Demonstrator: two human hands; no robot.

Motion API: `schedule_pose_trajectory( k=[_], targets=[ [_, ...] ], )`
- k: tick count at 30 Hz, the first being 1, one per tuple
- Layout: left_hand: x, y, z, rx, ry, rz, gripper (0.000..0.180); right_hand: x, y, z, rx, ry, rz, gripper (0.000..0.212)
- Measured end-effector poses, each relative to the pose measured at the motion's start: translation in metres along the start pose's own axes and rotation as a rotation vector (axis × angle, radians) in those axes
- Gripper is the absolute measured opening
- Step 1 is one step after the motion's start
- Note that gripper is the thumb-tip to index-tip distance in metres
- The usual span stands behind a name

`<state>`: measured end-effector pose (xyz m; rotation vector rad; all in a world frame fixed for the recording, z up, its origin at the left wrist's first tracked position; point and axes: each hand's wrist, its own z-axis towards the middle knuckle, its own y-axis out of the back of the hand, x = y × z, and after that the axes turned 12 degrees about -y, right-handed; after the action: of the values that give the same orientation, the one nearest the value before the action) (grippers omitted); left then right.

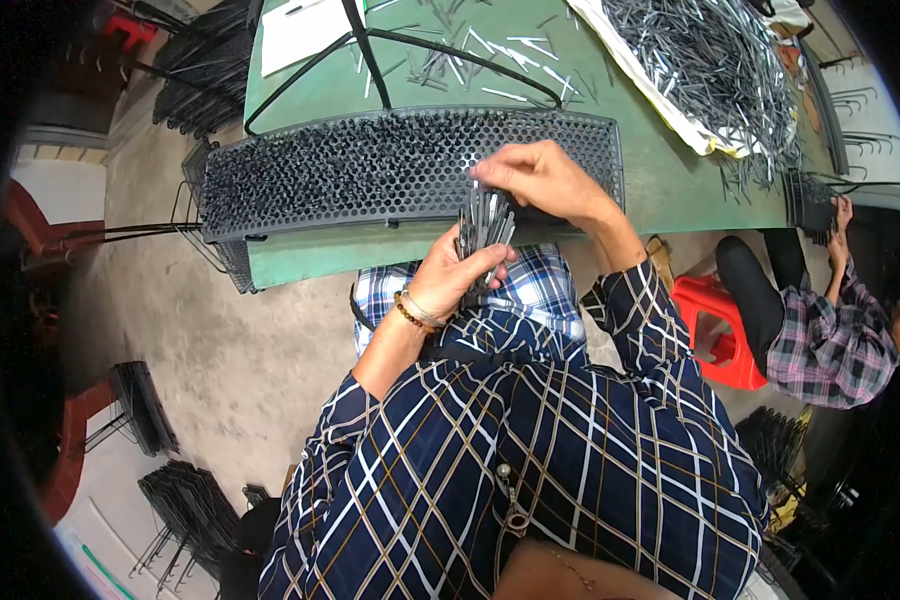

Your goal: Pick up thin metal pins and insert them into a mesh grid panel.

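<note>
My left hand (457, 272) is wrapped round an upright bundle of thin grey and black strips (487, 218), in front of my lap. Just above the bundle's top, my right hand (542, 180) has its thumb and fingertips pinched together. What they hold, if anything, is too small and blurred to make out. Behind both hands a long black rack panel (562, 135), full of round holes, lies along the table's near edge. Dark strip ends crowd its left and middle holes, while the holes towards the right end show bare.
Loose strips (530, 50) lie scattered on the green table (670, 190). A large heap of strips (705, 70) rests on a white sack at the far right. Beside a red stool (720, 335), a co-worker in a plaid shirt (835, 345) handles another rack. Stacked black racks (195, 510) stand at lower left.
</note>
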<state>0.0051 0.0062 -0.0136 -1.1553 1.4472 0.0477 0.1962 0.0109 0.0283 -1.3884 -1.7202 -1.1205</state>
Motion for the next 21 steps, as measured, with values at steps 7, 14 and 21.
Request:
schedule_pose_trajectory(
  k=[7, 14, 21],
  targets=[
    [0.006, -0.002, 0.001, 0.061, 0.016, -0.019, 0.018, -0.009, 0.002, -0.007, -0.055, -0.012, 0.117, 0.021],
    [0.016, 0.002, 0.005, 0.04, 0.074, -0.061, 0.029, -0.001, 0.015, 0.012, -0.424, 0.196, 0.209, 0.022],
    [0.016, 0.001, 0.007, -0.011, 0.094, -0.105, 0.028, -0.009, 0.016, 0.045, -0.534, 0.333, 0.292, 0.021]
  ],
)
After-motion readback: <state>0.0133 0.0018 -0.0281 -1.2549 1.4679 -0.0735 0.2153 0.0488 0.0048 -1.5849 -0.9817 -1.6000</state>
